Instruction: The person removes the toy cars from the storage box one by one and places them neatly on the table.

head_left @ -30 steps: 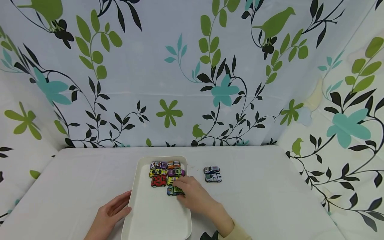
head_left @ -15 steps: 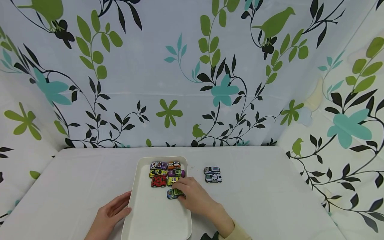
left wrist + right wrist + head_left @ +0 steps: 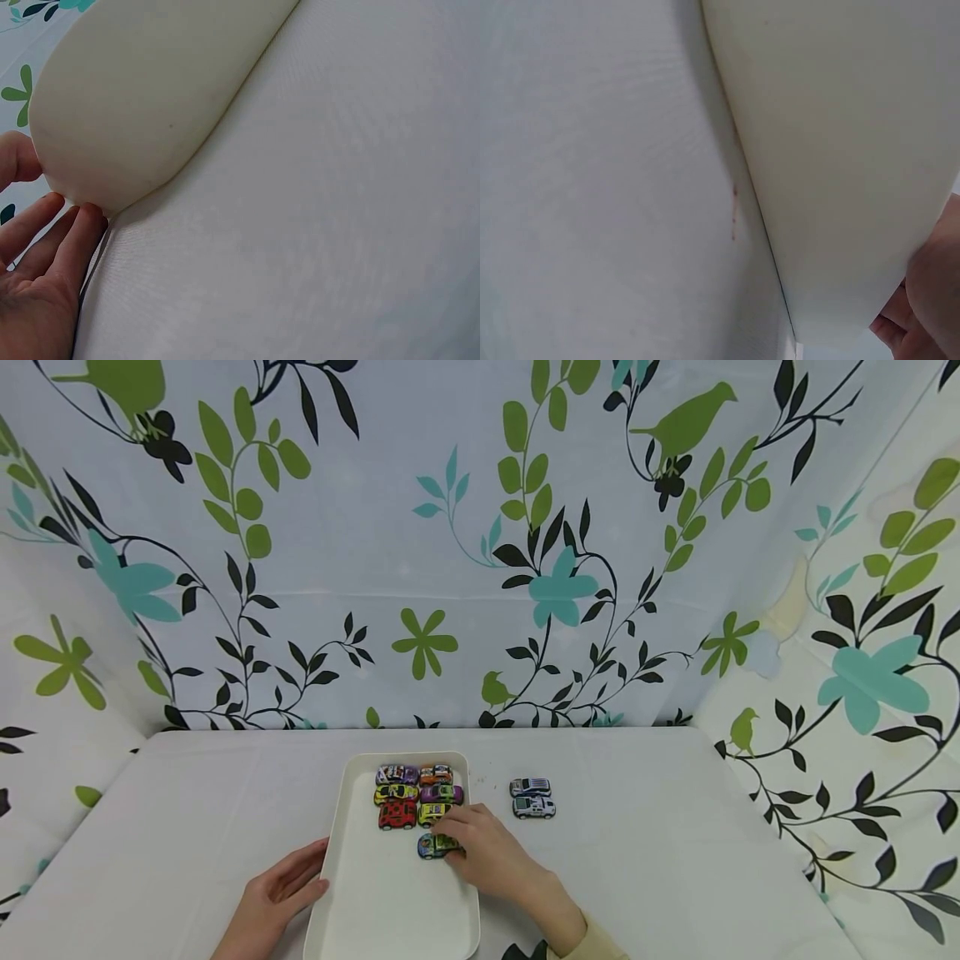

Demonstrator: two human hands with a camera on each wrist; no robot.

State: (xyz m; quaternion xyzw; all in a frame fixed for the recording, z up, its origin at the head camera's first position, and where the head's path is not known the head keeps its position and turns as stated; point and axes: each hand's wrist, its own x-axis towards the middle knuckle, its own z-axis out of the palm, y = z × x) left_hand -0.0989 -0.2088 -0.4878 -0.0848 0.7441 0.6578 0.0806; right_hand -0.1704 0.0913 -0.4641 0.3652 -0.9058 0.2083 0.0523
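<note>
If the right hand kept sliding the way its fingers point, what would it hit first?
Likely the yellow-green car just beyond the blue-green car that the right hand grips on the tray. Its fingers point up-left toward the car rows, though depth is hard to judge.

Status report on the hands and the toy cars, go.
Right hand grips green-blue toy car inside white tray. Left hand rests open against tray's left rim. Two silver cars wait outside; nothing blocking.

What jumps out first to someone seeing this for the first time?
A cluster of small, brightly painted toy cars fills the far end of a white rectangular tray on the white table. The right hand grips a green-and-blue toy car in the tray. Two white toy cars sit on the table, right of it.
</note>
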